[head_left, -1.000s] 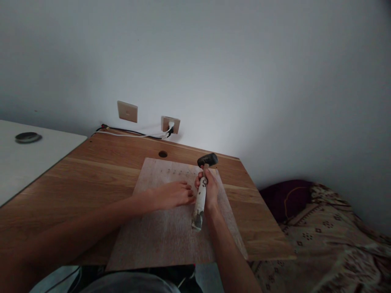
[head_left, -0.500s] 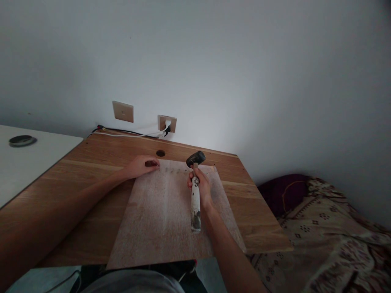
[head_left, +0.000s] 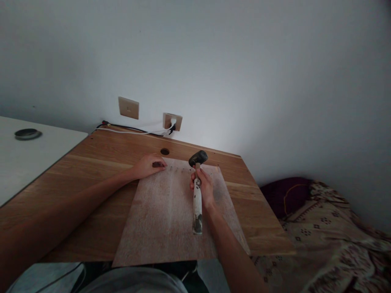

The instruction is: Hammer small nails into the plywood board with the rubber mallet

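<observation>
A thin pale board (head_left: 165, 219) lies on the wooden desk, its near edge reaching past the desk's front. Along its far edge runs a row of several small dark specks that look like nails. My left hand (head_left: 152, 165) rests at the board's far left corner, thumb and fingertips pinched together. Whatever sits between those fingertips is too small to make out. My right hand (head_left: 204, 185) grips a hammer (head_left: 197, 207) near its head, fingers wrapped round the paint-flecked white handle. The dark hammer head is above the far part of the board, and the handle's end points towards me.
The wooden desk (head_left: 253, 203) has a round cable hole (head_left: 165, 151) behind the board. Cables (head_left: 131, 131) run along the wall to a socket (head_left: 172, 121). A white table (head_left: 45, 158) with a round dark object (head_left: 28, 134) adjoins on the left. Patterned bedding (head_left: 320, 232) lies right.
The whole view has shifted slightly, so the scene sits a little further right. Relative to the board, both hands and the hammer stay almost where they were.
</observation>
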Demonstrator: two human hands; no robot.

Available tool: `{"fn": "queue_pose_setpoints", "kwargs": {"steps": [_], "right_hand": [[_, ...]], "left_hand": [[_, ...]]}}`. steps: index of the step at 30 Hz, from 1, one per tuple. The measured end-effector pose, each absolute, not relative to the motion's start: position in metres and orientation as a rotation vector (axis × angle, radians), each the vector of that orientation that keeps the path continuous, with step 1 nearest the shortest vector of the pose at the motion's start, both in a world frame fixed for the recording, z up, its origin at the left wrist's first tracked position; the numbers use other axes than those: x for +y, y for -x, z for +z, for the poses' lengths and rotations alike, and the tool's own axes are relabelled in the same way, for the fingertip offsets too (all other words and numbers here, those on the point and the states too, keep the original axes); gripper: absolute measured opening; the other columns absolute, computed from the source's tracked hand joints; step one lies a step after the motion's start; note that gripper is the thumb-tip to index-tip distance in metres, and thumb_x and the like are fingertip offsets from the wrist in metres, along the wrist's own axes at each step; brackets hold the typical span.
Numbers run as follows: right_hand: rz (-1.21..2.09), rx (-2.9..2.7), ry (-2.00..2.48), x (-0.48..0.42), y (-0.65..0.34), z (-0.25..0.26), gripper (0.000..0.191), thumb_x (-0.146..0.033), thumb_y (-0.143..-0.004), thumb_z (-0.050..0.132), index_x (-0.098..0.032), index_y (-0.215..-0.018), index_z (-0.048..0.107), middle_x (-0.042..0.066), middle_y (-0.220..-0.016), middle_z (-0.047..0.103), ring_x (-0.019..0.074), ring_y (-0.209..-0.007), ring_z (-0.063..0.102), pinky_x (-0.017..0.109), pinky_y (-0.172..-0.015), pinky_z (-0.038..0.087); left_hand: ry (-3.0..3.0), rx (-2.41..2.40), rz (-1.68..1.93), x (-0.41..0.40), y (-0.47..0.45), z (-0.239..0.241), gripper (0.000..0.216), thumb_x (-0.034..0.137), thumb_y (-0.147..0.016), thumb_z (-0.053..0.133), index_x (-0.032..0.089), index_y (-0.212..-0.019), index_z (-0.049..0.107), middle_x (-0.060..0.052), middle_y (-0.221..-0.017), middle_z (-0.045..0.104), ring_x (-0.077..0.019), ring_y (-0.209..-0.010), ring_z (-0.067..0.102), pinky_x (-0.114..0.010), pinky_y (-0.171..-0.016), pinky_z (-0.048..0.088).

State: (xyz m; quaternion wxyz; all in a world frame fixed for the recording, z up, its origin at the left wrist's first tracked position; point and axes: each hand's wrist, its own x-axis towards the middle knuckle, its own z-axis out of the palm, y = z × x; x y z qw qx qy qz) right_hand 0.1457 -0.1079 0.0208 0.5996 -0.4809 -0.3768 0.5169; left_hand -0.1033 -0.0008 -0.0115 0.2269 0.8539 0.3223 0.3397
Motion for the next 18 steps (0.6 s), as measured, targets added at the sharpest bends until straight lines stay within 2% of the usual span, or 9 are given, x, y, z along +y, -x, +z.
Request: {"fn": "queue_pose_setpoints", "kwargs": {"steps": [2, 5, 13, 18], "right_hand": [[1.173, -0.910, 1.134, -0.109, -0.144, 0.020, 0.034, -0.053, -0.075, 0.073, -0.023, -0.079, 0.058, -0.006, -0.062, 0.057, 0.0090, -0.040, 0.046, 0.023, -0.036, 0.031], [1.198, -0.985, 1.141, -0.111, -0.139, 0.021, 0.033, -0.052, -0.076, 0.073, -0.023, -0.083, 0.059, -0.006, -0.063, 0.059, 0.0091, -0.039, 0.048, 0.022, -0.035, 0.031], [1.499, -1.048, 1.096, -0.115, -0.101, 0.040, 0.036, -0.053, -0.075, 0.074, -0.020, -0.083, 0.061, -0.006, -0.060, 0.059, 0.0078, -0.037, 0.048, 0.020, -0.034, 0.032], [1.416, -1.188, 1.088, -0.113, -0.087, 0.036, 0.032, -0.051, -0.080, 0.070, -0.020, -0.079, 0.059, -0.006, -0.061, 0.059, 0.0071, -0.037, 0.049, 0.020, -0.036, 0.035]], "left_hand": [[-2.319, 0.885, 0.924, -0.001, 0.103, -0.012, 0.019, 0.038, -0.088, 0.067, 0.021, -0.088, 0.076, -0.004, -0.088, 0.075, -0.0190, -0.086, 0.068, -0.029, -0.080, 0.051], [-2.221, 0.894, 0.919, -0.002, 0.103, -0.013, 0.021, 0.038, -0.087, 0.067, 0.020, -0.096, 0.074, -0.004, -0.091, 0.077, -0.0184, -0.083, 0.070, -0.029, -0.079, 0.052], [-2.111, 0.925, 0.880, -0.003, 0.103, -0.014, 0.039, 0.037, -0.084, 0.068, 0.019, -0.118, 0.064, -0.005, -0.097, 0.079, -0.0205, -0.086, 0.074, -0.030, -0.080, 0.053], [-2.094, 0.985, 0.890, 0.001, 0.103, -0.020, 0.045, 0.036, -0.079, 0.072, 0.018, -0.119, 0.064, -0.005, -0.093, 0.079, -0.0222, -0.084, 0.074, -0.031, -0.078, 0.054]]}}
